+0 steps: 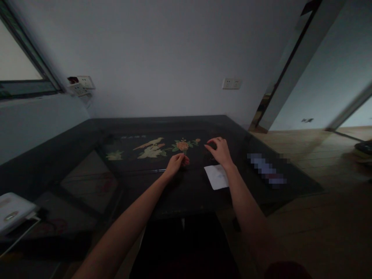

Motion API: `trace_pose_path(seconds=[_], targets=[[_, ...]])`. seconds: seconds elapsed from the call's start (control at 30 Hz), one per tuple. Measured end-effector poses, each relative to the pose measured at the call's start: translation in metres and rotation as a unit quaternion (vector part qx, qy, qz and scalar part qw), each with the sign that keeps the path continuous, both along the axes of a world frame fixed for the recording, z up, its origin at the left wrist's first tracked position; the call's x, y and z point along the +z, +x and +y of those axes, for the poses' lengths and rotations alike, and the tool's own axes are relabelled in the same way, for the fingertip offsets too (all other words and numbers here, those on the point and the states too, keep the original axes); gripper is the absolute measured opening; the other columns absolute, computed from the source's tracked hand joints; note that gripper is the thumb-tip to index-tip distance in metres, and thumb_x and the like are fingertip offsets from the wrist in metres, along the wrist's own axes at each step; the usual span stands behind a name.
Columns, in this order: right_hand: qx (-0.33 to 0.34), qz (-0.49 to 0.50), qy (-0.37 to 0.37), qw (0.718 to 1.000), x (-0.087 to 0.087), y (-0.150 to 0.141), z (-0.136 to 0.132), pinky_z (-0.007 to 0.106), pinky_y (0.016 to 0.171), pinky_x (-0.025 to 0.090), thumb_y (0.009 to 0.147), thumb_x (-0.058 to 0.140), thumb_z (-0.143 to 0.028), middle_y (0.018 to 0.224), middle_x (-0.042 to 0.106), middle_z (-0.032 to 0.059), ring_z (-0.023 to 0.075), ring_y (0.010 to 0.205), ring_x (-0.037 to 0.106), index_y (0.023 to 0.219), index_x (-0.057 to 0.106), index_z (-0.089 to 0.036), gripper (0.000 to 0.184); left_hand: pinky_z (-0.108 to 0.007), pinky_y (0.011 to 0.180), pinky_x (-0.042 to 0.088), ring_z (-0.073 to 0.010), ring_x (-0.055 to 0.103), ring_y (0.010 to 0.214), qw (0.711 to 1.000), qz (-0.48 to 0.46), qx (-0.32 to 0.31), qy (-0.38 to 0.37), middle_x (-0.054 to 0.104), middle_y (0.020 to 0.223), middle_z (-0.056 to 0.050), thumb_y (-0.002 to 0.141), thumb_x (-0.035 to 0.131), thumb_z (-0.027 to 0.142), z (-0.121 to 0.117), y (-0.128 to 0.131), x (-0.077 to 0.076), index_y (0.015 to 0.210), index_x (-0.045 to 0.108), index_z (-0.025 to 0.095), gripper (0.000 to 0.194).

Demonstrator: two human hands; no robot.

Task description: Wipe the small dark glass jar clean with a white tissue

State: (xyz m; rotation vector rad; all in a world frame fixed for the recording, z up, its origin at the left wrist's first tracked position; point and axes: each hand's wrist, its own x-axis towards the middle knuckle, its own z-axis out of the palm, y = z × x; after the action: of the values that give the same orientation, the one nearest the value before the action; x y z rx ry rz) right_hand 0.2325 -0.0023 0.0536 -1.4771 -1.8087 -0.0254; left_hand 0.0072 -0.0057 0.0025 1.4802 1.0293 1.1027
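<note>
My left hand (176, 162) is over the dark tabletop (180, 199), just below a painted orange flower. Its fingers are curled closed, and whatever they may pinch is hidden or too small to make out. To its right, my right hand (218, 150) hovers with thumb and forefinger apart in a C shape, and nothing shows between them. A white sheet of paper (215, 177) lies on the table below my right hand. My right wrist and forearm overlap the paper's right side.
A blurred, pixelated flat object (266, 168) lies on the table at the right. At the lower left sits a white device (16, 213) with a white cable. Behind the table, the wall carries sockets (231, 83) and a plugged-in adapter (78, 89).
</note>
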Motion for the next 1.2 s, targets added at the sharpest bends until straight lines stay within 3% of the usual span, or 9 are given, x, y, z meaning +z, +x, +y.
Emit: trace_pose_path(seconds=[0.17, 0.27, 0.43, 0.67, 0.77, 0.97, 1.07, 1.2], targets=[[0.031, -0.017, -0.144, 0.989, -0.026, 0.026, 0.003, 0.046, 0.098, 0.04, 0.067, 0.075, -0.045, 0.128, 0.046, 0.0138, 0.0323, 0.12, 0.046, 0.124, 0.052, -0.023, 0.065, -0.023, 0.058, 0.043, -0.0141, 0.06, 0.064, 1.0, 0.012, 0.0, 0.008, 0.064, 0.066, -0.004, 0.084, 0.044, 0.044, 0.001, 0.001, -0.002, 0.072, 0.061, 0.015, 0.036], [0.055, -0.004, -0.189, 0.98, -0.031, 0.031, 0.004, 0.043, 0.099, 0.041, 0.063, 0.078, -0.037, 0.129, 0.045, 0.0149, 0.0308, 0.12, 0.048, 0.131, 0.045, -0.021, 0.078, -0.024, 0.059, 0.043, -0.0142, 0.06, 0.065, 1.0, 0.019, -0.005, 0.017, 0.064, 0.067, -0.004, 0.085, 0.043, 0.044, 0.001, 0.001, -0.002, 0.073, 0.061, 0.015, 0.036], [0.025, 0.009, -0.212, 0.977, -0.035, 0.029, 0.009, 0.044, 0.096, 0.042, 0.059, 0.081, -0.03, 0.125, 0.048, 0.0182, 0.0323, 0.117, 0.052, 0.136, 0.037, -0.018, 0.09, -0.025, 0.06, 0.044, -0.0147, 0.059, 0.065, 0.999, 0.037, -0.006, 0.027, 0.064, 0.067, -0.004, 0.084, 0.044, 0.044, 0.002, 0.001, -0.004, 0.073, 0.061, 0.015, 0.035], [0.01, 0.008, -0.186, 0.982, -0.043, 0.026, 0.016, 0.044, 0.093, 0.044, 0.06, 0.08, -0.032, 0.122, 0.05, 0.0157, 0.032, 0.115, 0.053, 0.136, 0.037, -0.021, 0.089, -0.025, 0.061, 0.044, -0.0149, 0.06, 0.066, 0.998, 0.049, -0.011, 0.033, 0.063, 0.068, -0.004, 0.085, 0.042, 0.041, 0.0, 0.002, -0.002, 0.074, 0.061, 0.016, 0.034], [0.009, 0.008, -0.185, 0.983, -0.042, 0.025, 0.016, 0.043, 0.093, 0.044, 0.059, 0.08, -0.031, 0.122, 0.051, 0.0173, 0.0317, 0.116, 0.052, 0.135, 0.038, -0.018, 0.087, -0.024, 0.06, 0.043, -0.014, 0.059, 0.065, 0.998, 0.053, -0.013, 0.04, 0.063, 0.067, -0.003, 0.086, 0.042, 0.041, -0.001, 0.002, -0.002, 0.076, 0.06, 0.016, 0.033], [0.024, 0.018, -0.153, 0.988, -0.039, 0.016, 0.013, 0.043, 0.093, 0.044, 0.057, 0.08, -0.027, 0.119, 0.054, 0.0129, 0.0304, 0.114, 0.054, 0.132, 0.041, -0.023, 0.085, -0.025, 0.061, 0.044, -0.0145, 0.059, 0.067, 0.994, 0.081, 0.0, 0.071, 0.063, 0.069, -0.002, 0.085, 0.045, 0.036, -0.002, 0.003, -0.002, 0.088, 0.059, 0.017, 0.024], [0.048, 0.026, -0.13, 0.99, -0.034, 0.007, 0.01, 0.043, 0.096, 0.043, 0.057, 0.079, -0.027, 0.122, 0.053, 0.0135, 0.0297, 0.116, 0.052, 0.132, 0.041, -0.02, 0.084, -0.027, 0.069, 0.046, -0.016, 0.061, 0.078, 0.988, 0.111, 0.037, 0.102, 0.065, 0.081, -0.004, 0.081, 0.052, 0.027, -0.005, 0.003, -0.001, 0.098, 0.058, 0.017, 0.02], [0.132, 0.061, -0.075, 0.986, -0.024, -0.011, 0.003, 0.041, 0.102, 0.04, 0.058, 0.079, -0.023, 0.128, 0.052, 0.0105, 0.0259, 0.119, 0.05, 0.132, 0.04, -0.023, 0.083, -0.031, 0.078, 0.048, -0.0213, 0.059, 0.1, 0.98, 0.122, 0.044, 0.154, 0.062, 0.11, -0.011, 0.073, 0.061, 0.018, -0.008, 0.004, -0.001, 0.116, 0.053, 0.017, 0.044]])
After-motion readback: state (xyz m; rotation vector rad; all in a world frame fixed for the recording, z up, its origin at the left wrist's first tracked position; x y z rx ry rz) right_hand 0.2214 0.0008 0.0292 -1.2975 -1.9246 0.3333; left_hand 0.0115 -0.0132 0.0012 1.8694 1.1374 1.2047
